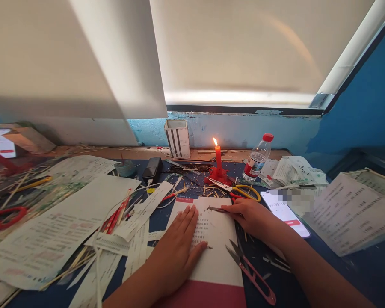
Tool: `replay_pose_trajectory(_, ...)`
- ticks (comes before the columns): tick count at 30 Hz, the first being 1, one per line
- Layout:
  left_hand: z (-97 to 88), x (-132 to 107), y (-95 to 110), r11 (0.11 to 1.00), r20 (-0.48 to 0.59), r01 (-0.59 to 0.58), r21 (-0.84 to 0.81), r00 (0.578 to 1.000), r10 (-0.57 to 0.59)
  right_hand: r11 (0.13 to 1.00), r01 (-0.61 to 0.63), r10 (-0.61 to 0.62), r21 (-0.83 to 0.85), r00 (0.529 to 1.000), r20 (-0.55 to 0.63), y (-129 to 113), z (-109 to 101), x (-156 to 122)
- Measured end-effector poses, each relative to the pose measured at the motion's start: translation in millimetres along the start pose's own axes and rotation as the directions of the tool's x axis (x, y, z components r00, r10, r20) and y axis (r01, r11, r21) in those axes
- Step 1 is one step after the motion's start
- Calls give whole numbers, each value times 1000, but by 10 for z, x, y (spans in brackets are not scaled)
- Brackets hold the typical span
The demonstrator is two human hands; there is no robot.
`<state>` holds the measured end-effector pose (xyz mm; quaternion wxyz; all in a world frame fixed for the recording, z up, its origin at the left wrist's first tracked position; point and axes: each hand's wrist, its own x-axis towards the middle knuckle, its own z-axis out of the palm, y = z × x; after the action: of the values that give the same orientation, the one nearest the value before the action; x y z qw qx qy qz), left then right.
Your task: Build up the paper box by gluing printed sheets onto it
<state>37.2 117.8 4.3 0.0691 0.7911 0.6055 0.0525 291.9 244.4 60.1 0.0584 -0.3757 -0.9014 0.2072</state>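
Observation:
My left hand (176, 244) lies flat with fingers stretched out on a white printed sheet (216, 239) that has a red band at its near edge. My right hand (250, 216) rests at the sheet's right edge, its fingers pinched on a thin dark sliver (216, 209) that lies across the top of the sheet. A pair of pink thread snips (252, 273) lies just right of the sheet, near my right forearm. Yellow-and-red handled scissors (240, 190) sit just beyond my right hand.
A lit red candle (217, 164) stands behind the sheet, with a plastic bottle (257, 159) to its right. A phone (285, 213) lies right of my right hand. Printed paper strips (67, 222), thin sticks and red scissors (6, 216) cover the left side. A white box (177, 137) stands by the wall.

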Motion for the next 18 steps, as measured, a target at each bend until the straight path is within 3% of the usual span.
replay_pose_trajectory(6, -41, -2, 12, 1000, 29, 21, -21, 999, -21, 998, 65, -66, 20, 996, 62, -51, -25, -27)
replay_pose_trajectory(12, -23, 3, 6, 1000, 32, 15, -16, 999, -14, 999, -20, 20, -26, 1000, -11, 16, 38, 24)
replay_pose_trajectory(18, -2, 12, 0, 1000, 24, 8, -3, 1000, -8, 998, 60, -60, 7, 996, 67, -59, 5, -19)
